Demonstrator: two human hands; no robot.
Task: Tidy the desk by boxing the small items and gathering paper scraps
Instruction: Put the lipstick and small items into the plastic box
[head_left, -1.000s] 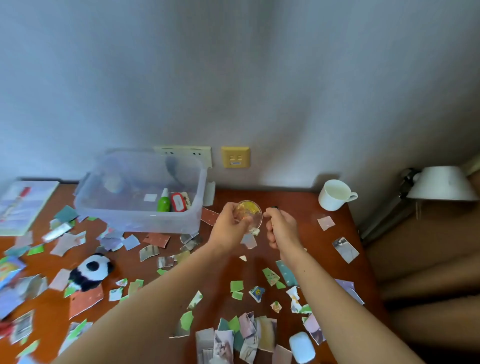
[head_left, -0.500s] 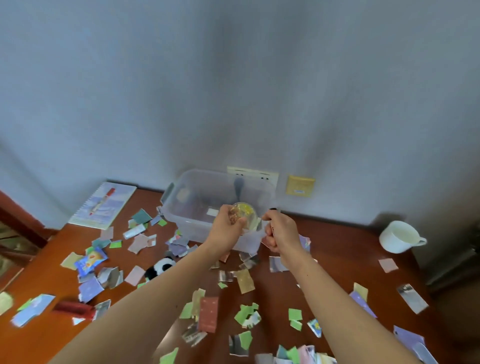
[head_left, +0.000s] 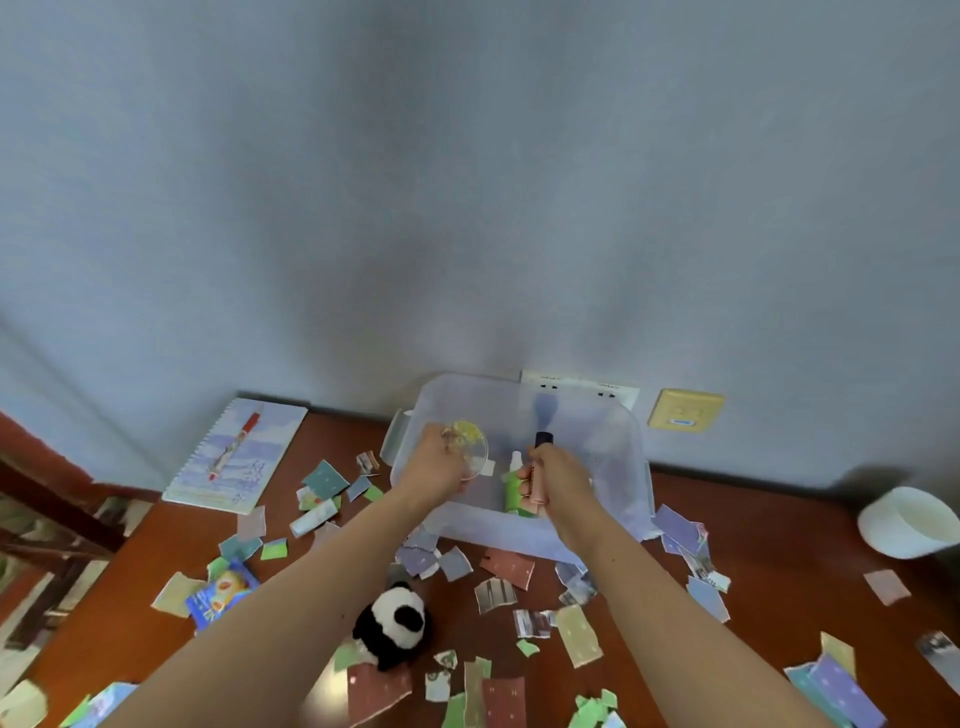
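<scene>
Both hands are over the clear plastic box (head_left: 519, 525) at the back of the desk (head_left: 779, 561), prob. because each carries a small item to drop in. Left hand (head_left: 434, 467) holds a small clear round dish w/ yellow contents (head_left: 467, 447) above the box's left part; its fingers are curled around the dish's near edge, clamped on it, dish tilted a bit. Right hand (head_left: 558, 483) is wrapped in a fist around a pinkish tube w/ dark cap (head_left: 540, 467), held roughly upright, cap end up, over the box's middle. Fingers closed tight on it, no gap visible.

Already in the box: a green bottle (head_left: 513, 488), just beside the right hand, plus a white bit, unclear what.

Rest of the job looks far from done. Paper scraps (head_left: 506, 567) lie all over the desk in front of the box, and a panda plush (head_left: 396, 623), a white tube (head_left: 314, 517) and a blue packet (head_left: 221, 592) sit unboxed nearby.

Next move, I'd guess: lower both items & let go.
</scene>
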